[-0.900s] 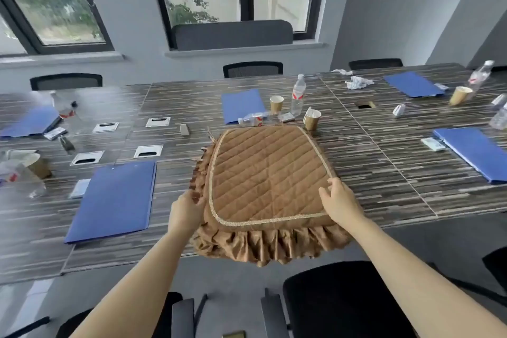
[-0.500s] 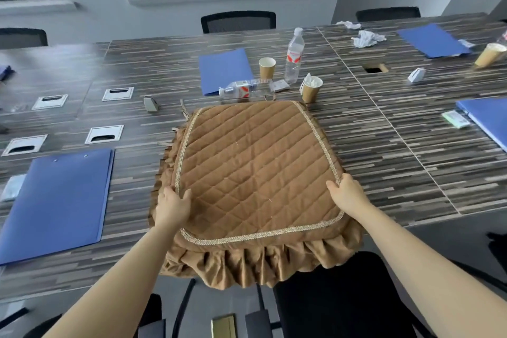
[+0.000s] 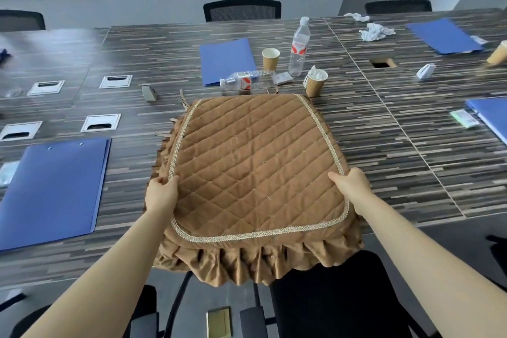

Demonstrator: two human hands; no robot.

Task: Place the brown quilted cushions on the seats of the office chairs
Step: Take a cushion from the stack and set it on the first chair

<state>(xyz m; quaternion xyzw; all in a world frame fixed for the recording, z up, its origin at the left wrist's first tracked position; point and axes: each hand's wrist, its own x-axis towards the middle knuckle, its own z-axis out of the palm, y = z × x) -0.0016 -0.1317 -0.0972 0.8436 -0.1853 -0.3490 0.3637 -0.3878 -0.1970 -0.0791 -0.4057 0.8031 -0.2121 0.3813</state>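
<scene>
A brown quilted cushion with gold trim and a ruffled skirt lies flat on the striped table, its near edge hanging over the table's front. My left hand grips its left side and my right hand grips its right side, thumbs on top. Whether more cushions lie stacked beneath it is hidden. A black office chair seat sits just below the cushion's right half. A second black chair shows at the lower left, with armrests between the two.
Behind the cushion lie a fallen water bottle, an upright bottle, two paper cups and a blue folder. Another blue folder lies at the left. More chairs stand along the far side.
The view has tilted down and closer. The cushion has slid toward me, its ruffled edge now further over the table's front, with both hands still gripping its sides.
</scene>
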